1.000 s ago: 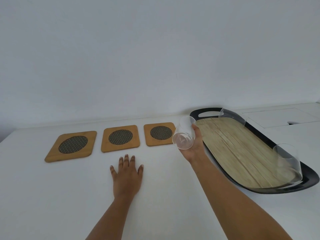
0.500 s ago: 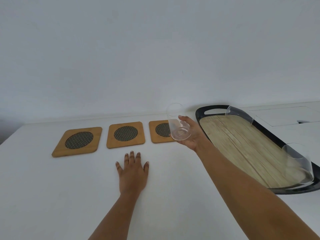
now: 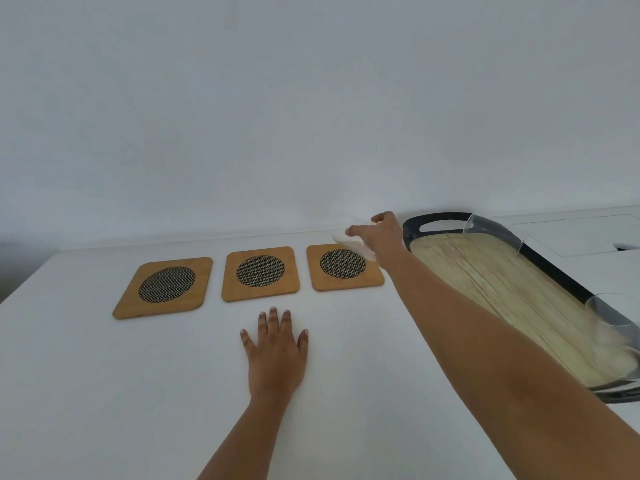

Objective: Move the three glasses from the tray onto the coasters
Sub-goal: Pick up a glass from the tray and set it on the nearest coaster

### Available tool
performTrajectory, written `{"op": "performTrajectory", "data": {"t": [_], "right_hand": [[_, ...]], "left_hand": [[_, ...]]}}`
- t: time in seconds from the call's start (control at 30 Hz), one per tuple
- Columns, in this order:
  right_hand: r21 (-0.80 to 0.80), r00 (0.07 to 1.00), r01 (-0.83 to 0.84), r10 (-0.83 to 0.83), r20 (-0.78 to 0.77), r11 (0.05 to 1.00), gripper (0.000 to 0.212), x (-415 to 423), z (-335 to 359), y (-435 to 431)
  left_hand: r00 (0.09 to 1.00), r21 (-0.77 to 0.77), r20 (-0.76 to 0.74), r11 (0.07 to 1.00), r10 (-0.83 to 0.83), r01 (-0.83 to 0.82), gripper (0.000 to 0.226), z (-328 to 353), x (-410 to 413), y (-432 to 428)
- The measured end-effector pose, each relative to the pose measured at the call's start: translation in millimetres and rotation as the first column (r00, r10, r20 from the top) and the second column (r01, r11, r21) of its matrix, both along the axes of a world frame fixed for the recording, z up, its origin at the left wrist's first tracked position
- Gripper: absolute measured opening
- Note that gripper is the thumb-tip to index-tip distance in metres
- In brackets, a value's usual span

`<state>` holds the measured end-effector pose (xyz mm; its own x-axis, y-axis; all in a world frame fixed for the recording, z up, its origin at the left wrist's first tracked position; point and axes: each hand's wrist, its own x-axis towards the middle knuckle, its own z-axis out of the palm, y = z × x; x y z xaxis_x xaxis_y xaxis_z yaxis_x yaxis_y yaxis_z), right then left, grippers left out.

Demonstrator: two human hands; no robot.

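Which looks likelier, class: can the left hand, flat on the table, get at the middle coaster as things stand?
Probably yes. The left hand lies just short of the middle coaster, with only bare table between; the right hand holds a glass off by the right coaster.

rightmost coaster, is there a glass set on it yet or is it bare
Bare. The rightmost coaster shows its whole mesh circle; the right hand holds the glass over its far edge, not set down.

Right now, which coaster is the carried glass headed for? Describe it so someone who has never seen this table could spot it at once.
Start at the black-rimmed tray with the bamboo floor on the right of the white table. Left of it lies a row of three wooden coasters with dark mesh circles. It is probably the right coaster, nearest the tray, the only one with the right hand holding a clear glass over its far edge.
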<state>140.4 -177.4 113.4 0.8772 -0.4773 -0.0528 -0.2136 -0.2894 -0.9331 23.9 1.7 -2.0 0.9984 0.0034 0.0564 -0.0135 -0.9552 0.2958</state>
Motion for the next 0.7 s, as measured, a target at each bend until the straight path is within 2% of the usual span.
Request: {"op": "performTrajectory", "data": {"t": [0.1, 0.17, 0.33, 0.57, 0.7], "right_hand": [[-0.293, 0.997, -0.07, 0.06, -0.043, 0.954, 0.066, 9.1, 9.8, 2.5], [-0.411, 0.991, -0.131, 0.11, -0.075, 0.902, 0.071, 18.4, 15.0, 3.9], [-0.508, 0.97, -0.241, 0.203, -0.13, 0.827, 0.079, 34.7, 20.2, 9.8], [-0.659, 0.95, -0.306, 0.263, -0.166, 0.687, 0.077, 42.6, 11.3, 15.5], [-0.652, 0.93, -0.349, 0.337, -0.149, 0.673, 0.073, 40.0, 2.7, 14.8]], "left_hand": [[1.0, -0.004, 0.011, 1.0, 0.001, -0.001, 0.057, -1.5, 0.0, 0.3], [0.999, -0.007, 0.033, 1.0, 0.005, -0.005, 0.06, -2.6, -0.6, 0.5], [1.0, 0.002, 0.019, 1.0, 0.001, -0.001, 0.056, -2.0, 0.2, 0.1], [1.0, 0.001, 0.015, 1.0, 0.002, -0.002, 0.057, -0.9, 0.3, 0.0], [1.0, 0.001, 0.014, 1.0, 0.001, -0.001, 0.057, 0.0, -0.6, 0.1]]}}
